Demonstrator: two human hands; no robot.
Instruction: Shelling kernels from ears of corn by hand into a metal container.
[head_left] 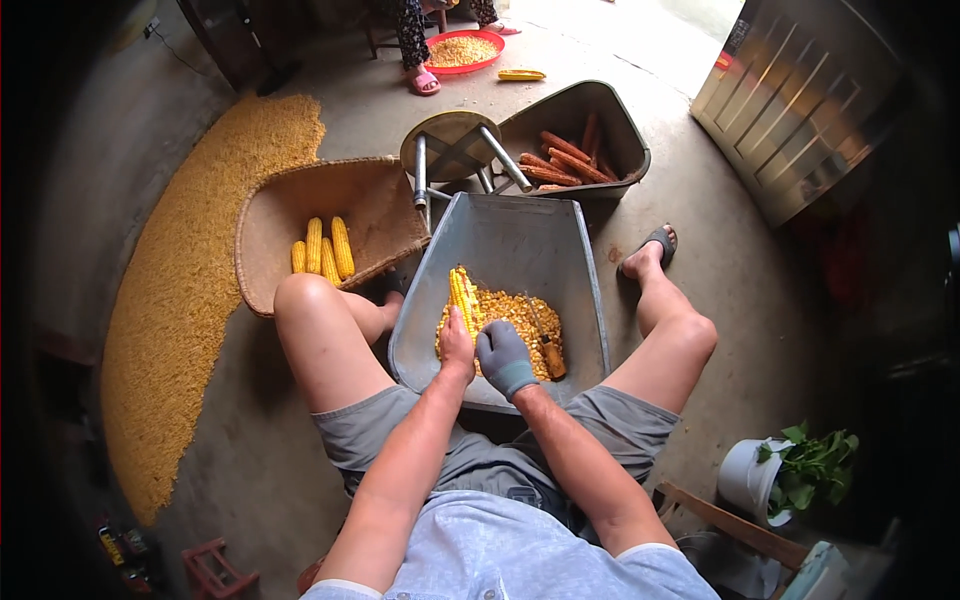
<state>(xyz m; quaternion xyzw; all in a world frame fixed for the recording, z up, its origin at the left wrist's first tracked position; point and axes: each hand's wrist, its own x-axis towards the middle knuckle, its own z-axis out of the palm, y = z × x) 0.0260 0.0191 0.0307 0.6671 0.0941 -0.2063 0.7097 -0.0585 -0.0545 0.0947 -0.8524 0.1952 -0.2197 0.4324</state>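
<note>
A partly stripped yellow corn cob [463,290] stands tilted in my bare left hand [457,342], over the grey metal bin [420,345] between my legs. Pale bare patches show along the cob's right side. My right hand [504,354], in a grey glove, is closed in a fist close beside the cob's lower part. What its fingers hold, if anything, is hidden, and I cannot tell whether it touches the cob. Loose kernels [520,312] cover the bin's bottom. A tool with a wooden handle [552,358] and a thin shaft lies on them.
Several whole cobs [330,252] lie in a wicker scoop [270,215] at left, beside a long kernel heap [190,280]. Beyond the bin stand a metal-legged stool [452,140] and a dark tub [635,150] of stripped reddish cobs [568,160]. Another person sits behind a red tray [478,68].
</note>
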